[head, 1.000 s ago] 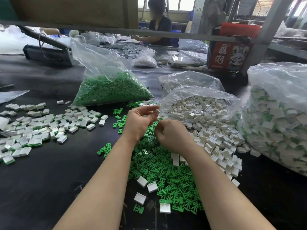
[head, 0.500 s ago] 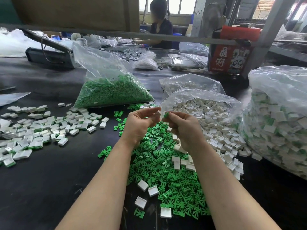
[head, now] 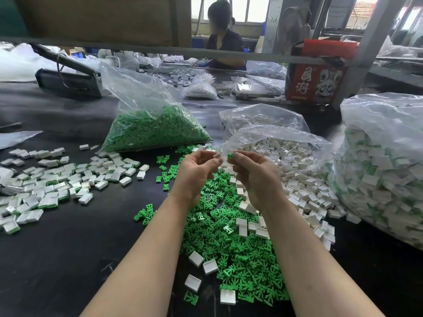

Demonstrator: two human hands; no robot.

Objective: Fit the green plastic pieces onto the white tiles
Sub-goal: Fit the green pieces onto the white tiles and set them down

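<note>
- Bare worktop (head: 68,259) at the near left leaves room to pass.
- Big bag of tiles (head: 384,170) blocks the right.
- Green pile (head: 231,255) fills the middle.

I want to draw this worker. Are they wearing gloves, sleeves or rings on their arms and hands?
No gloves. The left hand and right hand are bare, and both forearms are uncovered right down to the picture's bottom edge, so no sleeves show. No watch, bracelet or rings can be seen.

Two hands (head: 194,175), five plastic bags (head: 146,104)
</note>
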